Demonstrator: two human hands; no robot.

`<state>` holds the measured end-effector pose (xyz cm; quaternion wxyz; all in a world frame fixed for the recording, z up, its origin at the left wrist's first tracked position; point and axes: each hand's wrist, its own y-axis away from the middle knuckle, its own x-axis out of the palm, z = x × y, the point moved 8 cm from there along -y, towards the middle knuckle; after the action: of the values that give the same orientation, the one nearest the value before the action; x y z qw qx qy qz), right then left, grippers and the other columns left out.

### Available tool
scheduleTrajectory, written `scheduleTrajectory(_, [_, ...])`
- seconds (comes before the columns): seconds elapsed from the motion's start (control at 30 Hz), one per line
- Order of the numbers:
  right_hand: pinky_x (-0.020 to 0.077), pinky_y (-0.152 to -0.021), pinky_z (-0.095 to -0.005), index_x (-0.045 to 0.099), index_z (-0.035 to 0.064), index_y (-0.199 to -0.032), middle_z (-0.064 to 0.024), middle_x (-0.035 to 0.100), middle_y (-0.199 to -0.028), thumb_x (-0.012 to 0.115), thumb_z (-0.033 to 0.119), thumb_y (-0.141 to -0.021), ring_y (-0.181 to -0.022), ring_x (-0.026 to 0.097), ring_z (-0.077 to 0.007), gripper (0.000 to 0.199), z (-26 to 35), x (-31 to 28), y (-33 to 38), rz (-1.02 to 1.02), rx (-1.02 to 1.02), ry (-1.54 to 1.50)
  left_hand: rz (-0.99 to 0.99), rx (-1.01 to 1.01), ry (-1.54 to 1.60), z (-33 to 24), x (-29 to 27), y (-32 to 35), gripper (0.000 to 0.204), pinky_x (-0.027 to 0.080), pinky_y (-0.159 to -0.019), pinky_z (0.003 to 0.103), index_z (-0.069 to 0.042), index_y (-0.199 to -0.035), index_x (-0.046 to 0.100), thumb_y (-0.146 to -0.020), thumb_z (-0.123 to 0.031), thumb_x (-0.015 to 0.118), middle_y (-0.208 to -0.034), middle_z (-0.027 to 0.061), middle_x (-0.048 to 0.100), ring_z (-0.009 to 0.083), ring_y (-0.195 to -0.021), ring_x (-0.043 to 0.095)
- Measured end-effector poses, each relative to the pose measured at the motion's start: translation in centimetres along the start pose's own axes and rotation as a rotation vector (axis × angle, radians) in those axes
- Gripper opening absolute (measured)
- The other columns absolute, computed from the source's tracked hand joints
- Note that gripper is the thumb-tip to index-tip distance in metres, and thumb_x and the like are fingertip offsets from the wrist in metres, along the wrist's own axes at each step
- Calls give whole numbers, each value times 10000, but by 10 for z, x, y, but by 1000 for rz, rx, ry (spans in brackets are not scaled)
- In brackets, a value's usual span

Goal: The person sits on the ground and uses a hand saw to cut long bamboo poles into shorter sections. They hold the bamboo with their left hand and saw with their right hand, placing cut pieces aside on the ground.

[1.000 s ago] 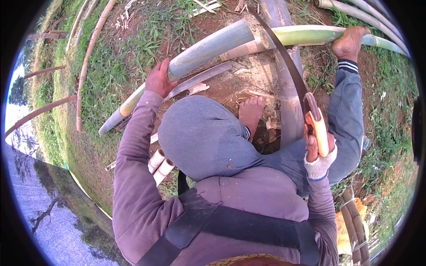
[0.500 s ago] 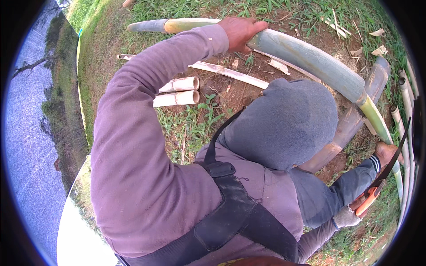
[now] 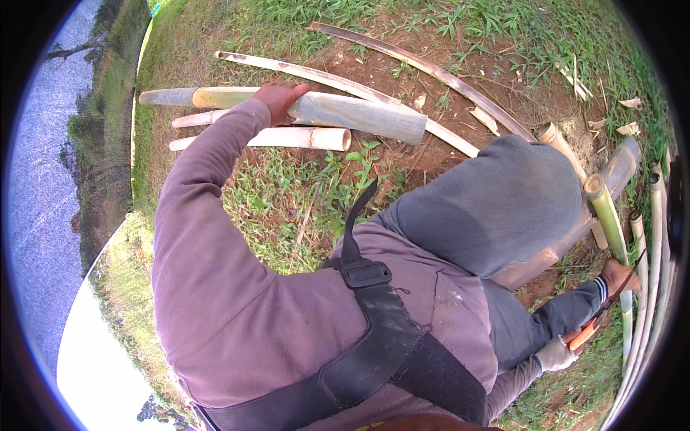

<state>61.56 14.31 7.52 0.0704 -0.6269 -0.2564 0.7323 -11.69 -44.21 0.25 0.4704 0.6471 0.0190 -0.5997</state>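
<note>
Thick green-grey bamboo section (image 3: 345,109) lies across cut poles (image 3: 287,138).

The left arm stretches far out and up, sleeve covering it to the wrist — the left hand (image 3: 279,97) lies palm down, fingers curled in a grip. The right hand (image 3: 559,353), gloved, sits low at the person's side — fingers closed.
</note>
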Motion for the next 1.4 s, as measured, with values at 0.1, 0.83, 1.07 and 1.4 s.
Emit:
scheduleTrajectory(0.1, [542, -615, -485, 721, 5, -1072, -203, 743, -850, 698, 476, -1039, -712, 717, -402, 473, 8, 2, -6, 68, 23, 32, 20, -87, 20, 30, 67, 32, 885, 415, -1176, 551, -218, -1514, 454, -751, -201, 902, -1403, 146, 641, 358, -1362, 596])
scheduleTrajectory(0.83, [544, -641, -525, 728, 19, -1079, -230, 756, -847, 709, 444, -1029, -756, 741, -434, 428, 45, -26, -9, 20, 22, 66, -442, -478, 376, -180, 248, 62, 1029, 132, -1260, 687, -163, -1621, 340, -788, -505, 837, -1683, 185, 270, 392, -1575, 256])
scheduleTrajectory(1.07, [545, -647, -465, 717, 16, -1029, -185, 736, -784, 744, 416, -1005, -704, 726, -379, 401, 0, -32, -25, -173, 236, -9, -606, -522, 319, -137, 253, 51, 1011, 159, -1244, 723, -176, -1645, 293, -833, -523, 787, -1678, 158, 308, 368, -1586, 271])
scheduleTrajectory(1.4, [604, -859, -527, 712, 6, -1091, -225, 776, -1021, 712, 299, -914, -966, 762, -411, 342, -104, 73, -11, 173, 499, 187, -493, 401, 751, -218, 41, -165, 827, 356, -1205, 511, -54, -1532, 492, -882, -448, 817, -1514, 210, 532, 410, -1439, 477])
